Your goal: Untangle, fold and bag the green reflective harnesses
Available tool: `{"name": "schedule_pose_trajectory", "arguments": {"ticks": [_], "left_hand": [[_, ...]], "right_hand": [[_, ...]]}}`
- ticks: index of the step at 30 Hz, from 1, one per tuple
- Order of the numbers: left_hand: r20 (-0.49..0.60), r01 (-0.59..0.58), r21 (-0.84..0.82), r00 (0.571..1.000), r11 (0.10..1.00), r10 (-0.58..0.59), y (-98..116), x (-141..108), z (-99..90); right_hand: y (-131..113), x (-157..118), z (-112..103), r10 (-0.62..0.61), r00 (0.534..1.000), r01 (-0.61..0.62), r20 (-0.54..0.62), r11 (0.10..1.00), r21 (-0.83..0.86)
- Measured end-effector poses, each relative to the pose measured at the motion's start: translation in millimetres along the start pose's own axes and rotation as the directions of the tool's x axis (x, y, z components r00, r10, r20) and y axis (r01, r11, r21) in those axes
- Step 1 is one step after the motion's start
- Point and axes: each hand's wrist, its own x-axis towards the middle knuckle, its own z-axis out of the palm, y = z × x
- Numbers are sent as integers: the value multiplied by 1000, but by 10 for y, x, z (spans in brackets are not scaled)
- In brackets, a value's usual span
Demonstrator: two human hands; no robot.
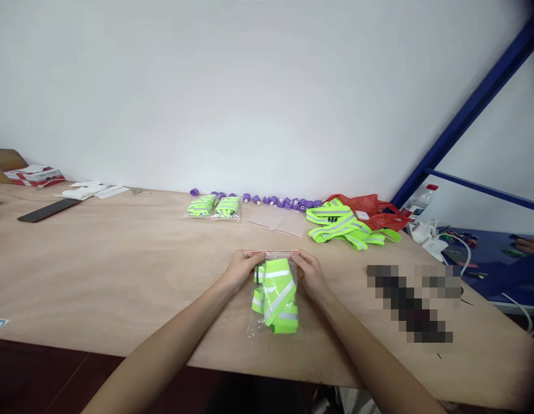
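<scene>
Left hand [242,269] pinched closed, thumb and fingers gripping the top left corner of a clear plastic bag [251,328]; right hand [311,275] same, pinched on the top right corner. Bag sits between the hands, over the near edge of the wooden table [155,276], red-lined top edge stretched straight from hand to hand. Inside: folded neon yellow strap [281,293] with silver stripes. Beyond the hands, two filled bags [227,208] side by side, then flat clear bags [278,221], row of small purple pieces [273,200] near the wall. To the right, pile of loose straps [336,223] against a red plastic bag [385,210]; bottle [421,201] with red cap beyond it. Far left, long dark bar [49,211] beside white papers [88,190].
</scene>
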Motion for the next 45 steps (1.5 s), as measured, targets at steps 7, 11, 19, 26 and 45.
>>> {"name": "schedule_pose_trajectory", "arguments": {"ticks": [7, 11, 19, 26, 45], "left_hand": [[23, -26, 72, 999, 997, 24, 9, -3, -17], [37, -18, 59, 999, 998, 16, -37, 21, -31], [-17, 2, 51, 1000, 999, -1, -21, 13, 25], [-41, -17, 80, 999, 997, 21, 1, -2, 43], [-15, 84, 31, 996, 996, -83, 1, -39, 79]], "right_hand": [[-31, -23, 24, -8, 1000, 7, -15, 997, -77], [-57, -26, 40, -31, 999, 27, -31, 992, -123], [-47, -16, 30, -73, 997, 72, 1, 980, -183], [10, 7, 7, 2, 998, 8, 55, 984, -180], [-13, -18, 33, 51, 994, -30, 94, 978, -208]]}}
